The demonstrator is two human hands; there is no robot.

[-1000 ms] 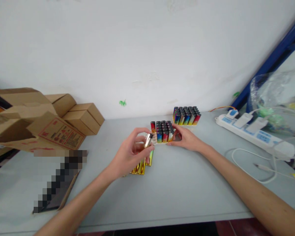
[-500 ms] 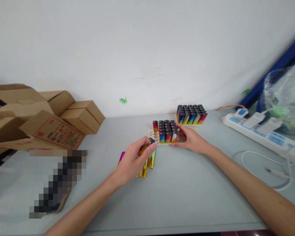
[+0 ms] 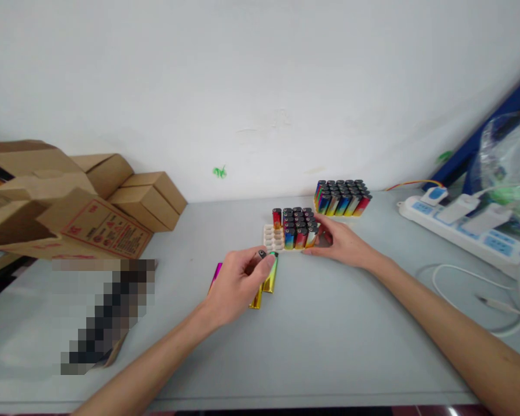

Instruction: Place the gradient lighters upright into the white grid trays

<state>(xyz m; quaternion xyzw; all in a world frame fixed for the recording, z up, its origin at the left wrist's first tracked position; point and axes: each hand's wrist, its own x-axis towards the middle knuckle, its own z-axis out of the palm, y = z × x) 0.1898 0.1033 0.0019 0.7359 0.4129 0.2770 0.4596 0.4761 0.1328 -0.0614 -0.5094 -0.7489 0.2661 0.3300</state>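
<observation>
My left hand (image 3: pixel 237 283) is closed round a lighter (image 3: pixel 262 253) with a dark top, most of which the fingers hide. It is just in front of the near left corner of a white slotted tray (image 3: pixel 268 238). Shiny gold and green lighters (image 3: pixel 271 280) lie on the table below and beside this hand, along with a purple one (image 3: pixel 215 273). Several metallic lighters (image 3: pixel 301 237) with black tops stand upright in the tray's right part, and a red one (image 3: pixel 277 219) stands at its back left. My right hand (image 3: pixel 340 242) grips the tray's right end.
A second block of upright lighters (image 3: pixel 343 198) stands by the wall. Cardboard boxes (image 3: pixel 149 199) are at the left, above a pixelated dark object (image 3: pixel 108 318). To the right lie a white power strip (image 3: pixel 463 222) with plugs, a white cable (image 3: pixel 437 289) and a clear plastic bag (image 3: pixel 509 156).
The lighter in my left hand has turned, so its gold side no longer shows. The left hand is slightly farther from the tray. My right hand keeps its place; the view has shifted slightly.
</observation>
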